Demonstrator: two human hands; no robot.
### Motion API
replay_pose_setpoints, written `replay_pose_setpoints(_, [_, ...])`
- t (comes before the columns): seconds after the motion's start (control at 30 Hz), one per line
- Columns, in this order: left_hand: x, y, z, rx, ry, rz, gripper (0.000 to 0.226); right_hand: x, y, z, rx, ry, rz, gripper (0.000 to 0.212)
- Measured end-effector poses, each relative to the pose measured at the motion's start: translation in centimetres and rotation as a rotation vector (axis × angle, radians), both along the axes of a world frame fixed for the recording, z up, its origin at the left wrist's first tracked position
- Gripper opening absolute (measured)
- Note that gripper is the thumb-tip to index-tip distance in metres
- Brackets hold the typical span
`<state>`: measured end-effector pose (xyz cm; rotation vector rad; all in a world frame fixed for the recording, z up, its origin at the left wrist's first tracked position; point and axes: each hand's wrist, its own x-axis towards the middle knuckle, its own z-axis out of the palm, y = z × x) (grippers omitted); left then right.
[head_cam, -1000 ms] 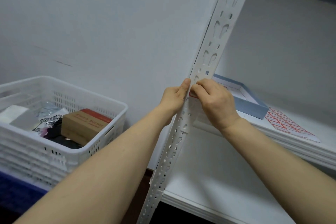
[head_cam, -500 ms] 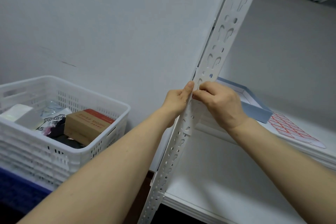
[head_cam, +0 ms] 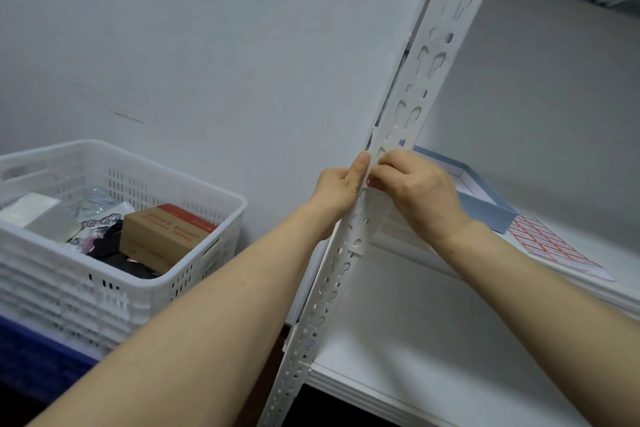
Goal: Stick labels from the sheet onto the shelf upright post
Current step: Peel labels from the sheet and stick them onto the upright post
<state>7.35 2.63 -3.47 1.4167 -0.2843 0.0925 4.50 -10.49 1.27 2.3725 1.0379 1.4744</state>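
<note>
Where the two bare arms come in from the bottom of the picture, a white shelf board (head_cam: 433,340) lies under them at five o'clock. The white post (head_cam: 346,263), full of holes, leans from seven o'clock up to one o'clock. Both hands meet on it near the middle.

The left hand (head_cam: 337,189) is at nine o'clock of the post. Its thumb lies straight up along the post's edge and its other fingers are curled in at the side, so it holds the post. The right hand (head_cam: 420,194) is at three o'clock of the post. Its fingers are bent, and the tips press a small label (head_cam: 370,184) with a red edge onto the front of the post. The label sits between the two hands, just beside the left thumb. Most of it is hidden, so no words on it can be read.

At eight o'clock from the left hand stands a white basket (head_cam: 194,253). Inside is a brown box (head_cam: 162,232) with a red top and red writing, too small to read. At three o'clock from the right hand, farther back, is a blue box (head_cam: 485,208). Just beside it, at four o'clock, lies the sheet (head_cam: 550,246) of labels, well apart from both hands. Its labels are white with red frames, and no words show on them. A plain grey wall (head_cam: 207,45) is behind it all.
</note>
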Motion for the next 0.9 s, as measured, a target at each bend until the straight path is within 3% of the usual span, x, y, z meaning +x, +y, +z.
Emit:
replay_pose_setpoints(0.17, [0.04,0.23,-0.14,-0.007,-0.005,-0.013,0.050,-0.31,-0.13,0.25,0.167,0.161,0.102,0.012])
replay_pose_setpoints(0.3, [-0.10,0.22,-0.03,0.015,0.000,-0.015,0.063,-0.31,0.17,0.26,0.076,0.074,0.018,0.008])
replay_pose_setpoints(0.4, [0.23,0.32,-0.19,0.020,0.016,-0.027,0.059,-0.17,0.14,0.22,-0.010,0.000,-0.053,0.001])
replay_pose_setpoints(0.53, [0.40,0.30,-0.04,0.034,0.032,-0.019,0.065,0.00,0.07,0.42,-0.131,-0.132,-0.054,0.011])
replay_pose_setpoints(0.9, [0.55,0.12,0.04,0.047,0.029,-0.003,0.078,-0.30,0.07,0.78,-0.167,-0.171,0.025,0.013])
